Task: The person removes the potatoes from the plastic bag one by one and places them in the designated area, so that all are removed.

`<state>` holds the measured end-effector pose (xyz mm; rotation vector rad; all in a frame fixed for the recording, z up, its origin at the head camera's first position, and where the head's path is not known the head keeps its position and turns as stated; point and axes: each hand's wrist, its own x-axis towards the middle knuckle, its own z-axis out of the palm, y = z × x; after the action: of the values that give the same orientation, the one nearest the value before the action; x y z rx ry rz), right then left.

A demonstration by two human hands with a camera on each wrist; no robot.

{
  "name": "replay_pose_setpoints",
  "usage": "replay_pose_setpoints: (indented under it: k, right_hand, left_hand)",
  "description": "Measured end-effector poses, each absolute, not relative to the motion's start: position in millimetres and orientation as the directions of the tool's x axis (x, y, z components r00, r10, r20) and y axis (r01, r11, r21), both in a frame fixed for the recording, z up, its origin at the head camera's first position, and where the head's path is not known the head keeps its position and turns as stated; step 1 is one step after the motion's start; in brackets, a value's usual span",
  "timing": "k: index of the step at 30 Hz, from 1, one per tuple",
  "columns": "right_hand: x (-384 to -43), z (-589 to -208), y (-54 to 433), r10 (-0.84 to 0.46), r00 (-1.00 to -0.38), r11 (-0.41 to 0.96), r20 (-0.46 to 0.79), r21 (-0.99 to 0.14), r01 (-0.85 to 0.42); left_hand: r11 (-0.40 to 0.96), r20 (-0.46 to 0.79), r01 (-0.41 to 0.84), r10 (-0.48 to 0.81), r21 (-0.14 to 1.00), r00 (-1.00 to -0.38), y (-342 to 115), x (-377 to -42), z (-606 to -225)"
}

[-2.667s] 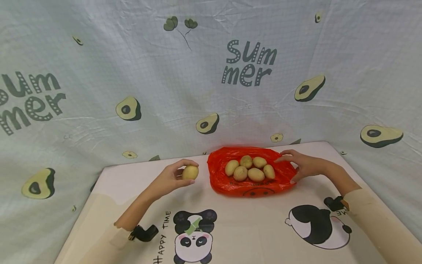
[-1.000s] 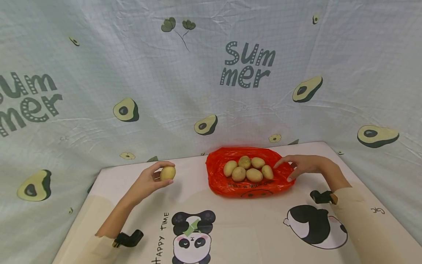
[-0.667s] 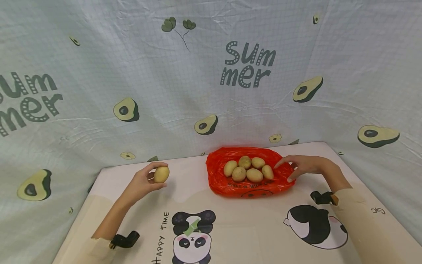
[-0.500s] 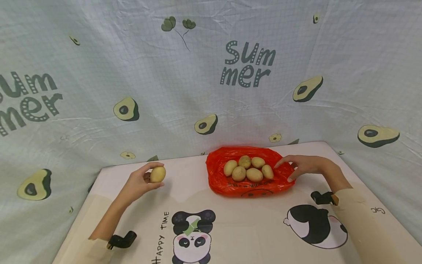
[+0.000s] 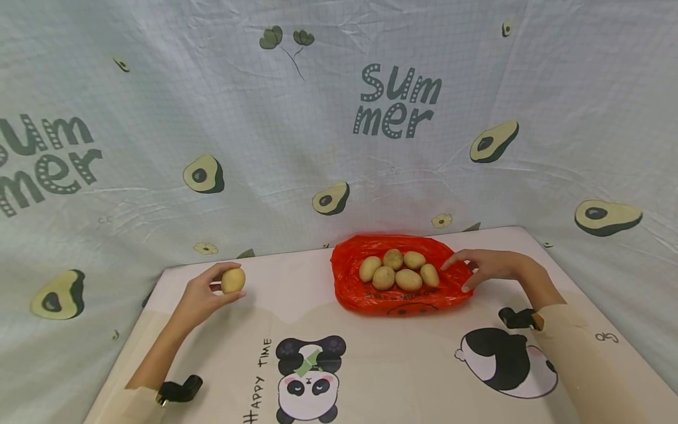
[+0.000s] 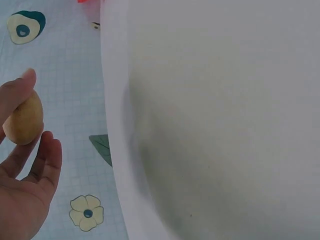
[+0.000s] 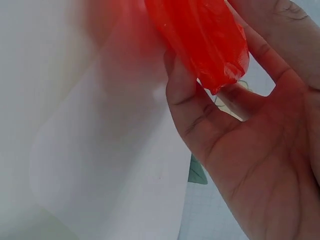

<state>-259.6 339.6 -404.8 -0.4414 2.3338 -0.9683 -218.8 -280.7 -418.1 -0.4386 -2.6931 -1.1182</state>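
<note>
My left hand [image 5: 203, 297] pinches a small yellow potato [image 5: 233, 281] between thumb and fingers, raised over the left part of the table. The left wrist view shows that potato [image 6: 25, 120] with the thumb on one side and fingertips on the other. Several more potatoes [image 5: 408, 280] lie together in an opened red plastic bag [image 5: 349, 297] at the back of the table. At the bag's right end my right hand [image 5: 489, 265] grips its rim, fingers inside and thumb outside. Up close, the right wrist view has the red bag [image 7: 210, 50] between thumb and fingers.
The table [image 5: 307, 318] has a light cover printed with a panda [image 5: 309, 383] and lettering. A pale curtain [image 5: 265, 147] with avocado prints hangs right behind its back edge. A stretch of table separates the left hand from the bag.
My left hand has carried the potato leftward, away from the bag's left side. The right hand stays at the bag's right end, and the potatoes in the bag keep their places.
</note>
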Motion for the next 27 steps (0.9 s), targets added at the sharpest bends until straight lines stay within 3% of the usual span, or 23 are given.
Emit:
replay_pose_setpoints:
  k: [27]
  right_hand:
    - [-255, -409, 344, -0.485, -0.790, 0.648, -0.376, -0.761, -0.036]
  left_hand:
    - [0.708, 0.224, 0.213, 0.079, 0.674, -0.971, -318, -218, -438]
